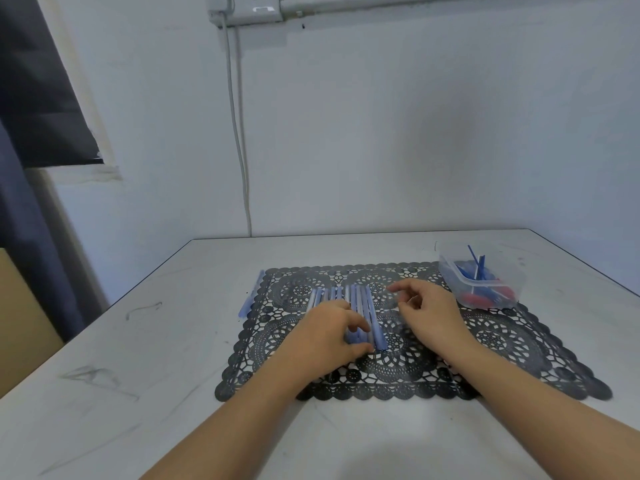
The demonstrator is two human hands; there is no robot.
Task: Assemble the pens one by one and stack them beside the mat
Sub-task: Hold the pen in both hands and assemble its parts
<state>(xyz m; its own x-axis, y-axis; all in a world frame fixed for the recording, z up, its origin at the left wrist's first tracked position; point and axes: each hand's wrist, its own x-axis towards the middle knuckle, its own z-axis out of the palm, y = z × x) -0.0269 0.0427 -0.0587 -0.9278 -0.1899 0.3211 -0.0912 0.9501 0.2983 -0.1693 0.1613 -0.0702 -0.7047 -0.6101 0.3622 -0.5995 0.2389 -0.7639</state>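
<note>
Left hand (329, 332) lies with fingers curled over the barrels (360, 296) rowed mid-mat (502, 341), grasp not determinable; right hand (429, 313) hovers beside them, loosely curled, empty; one pen (251, 296) lies along the mat's left edge, a tub (512, 289) on its far right corner.

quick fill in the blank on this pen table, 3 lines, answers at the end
1. The clear container of pen parts sits at the far ____ corner of the black mat.
2. A blue pen lies on the table just off the mat's ____ edge.
3. The left hand lies over the pen barrels, which sit in a row on the ____.

Answers: right; left; mat
</note>
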